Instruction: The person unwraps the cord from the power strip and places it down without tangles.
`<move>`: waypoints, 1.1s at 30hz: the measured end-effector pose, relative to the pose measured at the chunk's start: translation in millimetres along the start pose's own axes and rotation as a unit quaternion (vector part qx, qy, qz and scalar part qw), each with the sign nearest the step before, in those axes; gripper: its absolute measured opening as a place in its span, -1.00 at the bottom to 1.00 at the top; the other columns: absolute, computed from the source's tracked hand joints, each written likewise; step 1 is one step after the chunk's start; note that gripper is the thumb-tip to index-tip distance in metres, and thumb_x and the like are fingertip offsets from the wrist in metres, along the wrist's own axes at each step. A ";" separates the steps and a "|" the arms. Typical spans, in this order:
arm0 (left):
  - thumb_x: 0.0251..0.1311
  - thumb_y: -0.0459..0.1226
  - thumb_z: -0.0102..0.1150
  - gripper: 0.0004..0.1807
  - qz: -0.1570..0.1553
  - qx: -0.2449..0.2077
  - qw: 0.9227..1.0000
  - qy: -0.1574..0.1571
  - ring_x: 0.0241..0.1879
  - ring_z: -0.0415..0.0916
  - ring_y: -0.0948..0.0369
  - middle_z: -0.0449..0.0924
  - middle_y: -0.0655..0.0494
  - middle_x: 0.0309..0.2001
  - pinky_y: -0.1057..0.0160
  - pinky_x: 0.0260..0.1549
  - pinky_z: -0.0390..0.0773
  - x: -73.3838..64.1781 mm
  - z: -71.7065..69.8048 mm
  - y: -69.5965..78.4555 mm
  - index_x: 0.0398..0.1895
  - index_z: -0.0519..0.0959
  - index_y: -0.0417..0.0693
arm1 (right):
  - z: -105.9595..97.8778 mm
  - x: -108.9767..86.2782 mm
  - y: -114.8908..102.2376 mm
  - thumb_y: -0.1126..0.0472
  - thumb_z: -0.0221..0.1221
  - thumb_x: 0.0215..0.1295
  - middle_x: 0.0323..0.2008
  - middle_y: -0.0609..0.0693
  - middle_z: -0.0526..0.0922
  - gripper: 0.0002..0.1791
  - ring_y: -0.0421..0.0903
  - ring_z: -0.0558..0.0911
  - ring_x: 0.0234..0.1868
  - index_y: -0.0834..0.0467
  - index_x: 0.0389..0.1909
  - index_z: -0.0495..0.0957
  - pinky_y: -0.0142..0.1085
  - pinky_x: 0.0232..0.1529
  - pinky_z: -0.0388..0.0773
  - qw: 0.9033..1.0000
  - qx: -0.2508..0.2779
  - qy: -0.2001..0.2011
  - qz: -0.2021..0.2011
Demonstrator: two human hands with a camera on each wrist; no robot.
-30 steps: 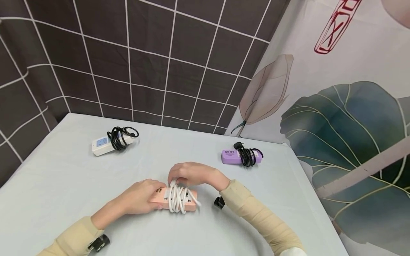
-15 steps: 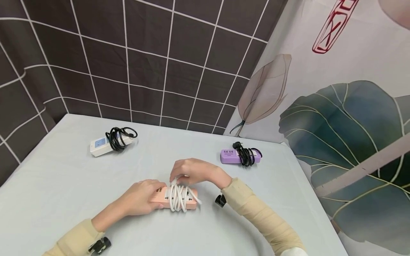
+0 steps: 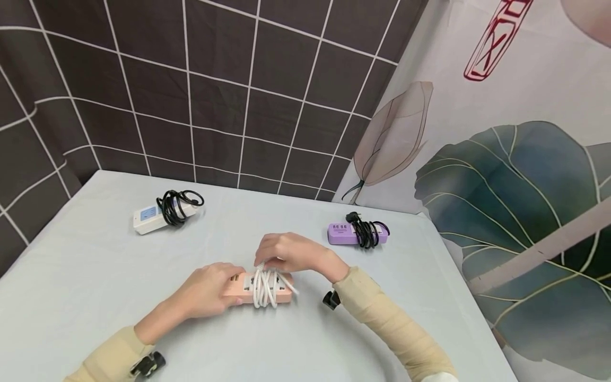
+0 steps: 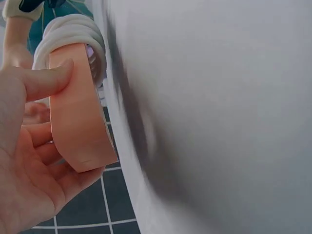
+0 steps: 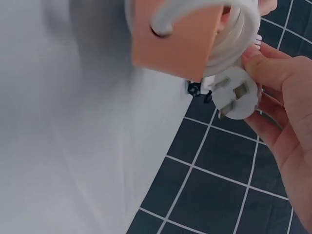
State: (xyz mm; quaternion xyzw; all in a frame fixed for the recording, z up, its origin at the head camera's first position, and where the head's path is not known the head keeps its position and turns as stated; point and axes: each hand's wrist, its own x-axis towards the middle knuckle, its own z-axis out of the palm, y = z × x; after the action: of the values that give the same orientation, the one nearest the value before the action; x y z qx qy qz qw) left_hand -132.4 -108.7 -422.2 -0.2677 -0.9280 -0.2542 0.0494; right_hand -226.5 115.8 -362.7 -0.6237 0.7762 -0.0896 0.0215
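- At the front middle of the bench (image 3: 229, 350), one peach power strip (image 4: 80, 117) is sitting between two hands; whether its underside is touching the pale covering cannot be told.
- Around its body, a white cord (image 3: 264, 289) is looping in several close turns, emerging from the right end.
- Left hand (image 3: 207, 289), bare: its fingers are gripping the strip's left end, the thumb lying along the near side and the others reaching behind.
- Right hand (image 3: 286, 252), bare: its fingers are closing narrowly on a round white plug (image 5: 236, 92) at the far side of the strip, pinching it near its neck; its flat metal pins are showing in the right wrist view.
- Back left: one white power strip (image 3: 149, 218), lying at a slant, a black cord (image 3: 174, 208) bundling over its right half.
- Back right: one purple power strip (image 3: 340, 233), a second black cord (image 3: 366, 233) wrapping its right half, a black plug (image 3: 353, 217) jutting out at the back.
- Behind: a dark grid-patterned hanging (image 3: 219, 101) is covering the back and left, and a leaf-printed hanging (image 3: 506, 185) is covering the right.
- Beige sleeves (image 3: 401, 323) are covering both forearms.
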 end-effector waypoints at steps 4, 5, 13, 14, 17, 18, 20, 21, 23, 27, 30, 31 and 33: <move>-0.13 -0.12 0.45 -0.42 -0.025 0.013 1.000 0.011 -0.03 0.59 -0.04 0.66 -0.07 -0.04 -0.06 -0.06 0.55 -0.7 -5.5 -1.3 0.01 0.59 -0.17 | -3.8 -5.7 -2.6 0.25 0.22 0.26 -0.20 -0.20 0.69 -0.85 -0.26 0.56 -0.09 0.01 -0.19 0.67 -0.52 -0.04 0.49 0.998 -0.038 0.041 -0.006; -0.13 -0.12 0.45 -0.41 -0.026 0.016 0.999 0.014 -0.04 0.59 -0.05 0.66 -0.09 -0.04 -0.07 -0.07 0.55 -0.7 -6.8 -1.4 0.02 0.59 -0.19 | -4.5 -7.0 -3.4 0.25 0.22 0.26 -0.20 -0.20 0.69 -0.85 -0.26 0.57 -0.09 0.01 -0.20 0.67 -0.51 -0.04 0.50 0.998 -0.045 0.050 -0.006; -0.12 -0.12 0.45 -0.42 -0.044 0.028 0.998 0.030 -0.12 0.60 0.00 0.66 -0.06 -0.10 -0.03 -0.21 0.58 1.2 -8.7 -1.4 0.02 0.59 -0.18 | -4.2 -16.0 -10.2 0.31 0.23 0.20 -0.23 -0.18 0.70 -0.82 -0.24 0.59 -0.10 0.02 -0.22 0.67 -0.46 -0.08 0.54 0.990 -0.100 0.096 0.002; -0.13 -0.12 0.45 -0.41 -0.049 0.026 0.998 0.031 -0.14 0.60 0.00 0.66 -0.06 -0.11 -0.02 -0.23 0.57 1.5 -8.8 -1.5 0.01 0.59 -0.19 | -3.9 -16.9 -11.4 0.32 0.23 0.19 -0.24 -0.18 0.70 -0.82 -0.24 0.59 -0.11 0.02 -0.22 0.67 -0.46 -0.08 0.54 0.989 -0.108 0.103 0.003; -0.13 -0.12 0.46 -0.40 -0.064 0.022 0.997 0.037 -0.15 0.59 -0.02 0.66 -0.09 -0.11 -0.03 -0.27 0.58 2.2 -9.6 -1.7 0.02 0.58 -0.21 | -2.6 -20.1 -15.2 0.32 0.25 0.16 -0.24 -0.17 0.70 -0.81 -0.23 0.60 -0.12 0.03 -0.23 0.67 -0.44 -0.13 0.56 0.982 -0.135 0.129 0.006; -0.13 -0.12 0.46 -0.40 -0.069 0.022 0.997 0.041 -0.14 0.59 -0.03 0.66 -0.11 -0.10 -0.05 -0.27 0.58 2.6 -9.8 -2.0 0.02 0.58 -0.21 | -2.0 -21.4 -16.4 0.32 0.25 0.15 -0.24 -0.17 0.70 -0.81 -0.23 0.61 -0.12 0.03 -0.23 0.67 -0.44 -0.15 0.57 0.980 -0.145 0.138 0.008; -0.15 -0.12 0.47 -0.38 -0.074 0.022 0.996 0.053 -0.13 0.60 -0.07 0.66 -0.14 -0.09 -0.07 -0.26 0.59 3.0 -9.8 -2.7 0.03 0.58 -0.22 | -0.6 -24.7 -19.2 0.33 0.26 0.13 -0.25 -0.17 0.71 -0.80 -0.23 0.61 -0.14 0.02 -0.24 0.67 -0.43 -0.20 0.58 0.974 -0.163 0.154 0.013; -0.15 -0.12 0.47 -0.38 -0.075 0.024 0.995 0.059 -0.12 0.60 -0.08 0.66 -0.15 -0.08 -0.09 -0.25 0.59 3.2 -9.5 -3.2 0.03 0.58 -0.22 | 0.2 -26.5 -20.8 0.33 0.26 0.12 -0.26 -0.17 0.71 -0.80 -0.23 0.61 -0.14 0.02 -0.24 0.68 -0.43 -0.23 0.59 0.972 -0.170 0.162 0.018; -0.16 -0.13 0.48 -0.38 -0.077 0.025 0.994 0.071 -0.11 0.59 -0.09 0.66 -0.16 -0.08 -0.09 -0.24 0.59 3.4 -9.3 -4.3 0.02 0.58 -0.22 | 1.6 -29.7 -24.3 0.34 0.25 0.10 -0.27 -0.17 0.71 -0.78 -0.23 0.62 -0.16 0.02 -0.25 0.67 -0.43 -0.29 0.58 0.967 -0.181 0.177 0.026; -0.16 -0.14 0.49 -0.38 -0.078 0.027 0.993 0.088 -0.11 0.60 -0.09 0.66 -0.15 -0.09 -0.09 -0.24 0.59 3.9 -9.0 -5.5 0.02 0.58 -0.24 | 5.5 -36.6 -30.6 0.36 0.25 0.07 -0.29 -0.17 0.70 -0.77 -0.23 0.61 -0.18 0.02 -0.26 0.67 -0.44 -0.34 0.58 0.961 -0.188 0.200 0.036; -0.16 -0.14 0.49 -0.38 -0.082 0.026 0.992 0.092 -0.10 0.59 -0.10 0.66 -0.16 -0.09 -0.11 -0.22 0.59 4.0 -9.1 -5.1 0.02 0.58 -0.24 | 9.4 -42.8 -33.1 0.34 0.27 0.07 -0.32 -0.18 0.70 -0.79 -0.23 0.61 -0.20 0.02 -0.28 0.67 -0.45 -0.36 0.57 0.960 -0.183 0.208 0.039; -0.16 -0.14 0.48 -0.37 -0.083 0.025 0.992 0.092 -0.09 0.59 -0.11 0.66 -0.17 -0.08 -0.12 -0.20 0.58 3.9 -9.1 -4.9 0.03 0.58 -0.25 | 10.5 -44.9 -34.0 0.34 0.28 0.07 -0.33 -0.18 0.70 -0.79 -0.24 0.61 -0.21 0.01 -0.27 0.67 -0.46 -0.35 0.57 0.960 -0.181 0.208 0.040; -0.16 -0.15 0.48 -0.37 -0.087 0.022 0.991 0.095 -0.07 0.59 -0.13 0.66 -0.19 -0.07 -0.14 -0.17 0.57 3.7 -9.4 -4.5 0.03 0.58 -0.25 | 12.6 -49.0 -35.4 0.32 0.30 0.06 -0.33 -0.19 0.70 -0.80 -0.24 0.61 -0.22 0.01 -0.27 0.67 -0.46 -0.34 0.57 0.961 -0.176 0.209 0.043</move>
State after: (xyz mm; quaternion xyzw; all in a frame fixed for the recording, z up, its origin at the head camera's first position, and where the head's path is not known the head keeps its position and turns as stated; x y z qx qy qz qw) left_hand -138.3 -114.9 -415.3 -0.1595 -0.9441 -0.2619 0.1212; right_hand -179.7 154.8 -373.1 -0.5514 0.7929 -0.0789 -0.2470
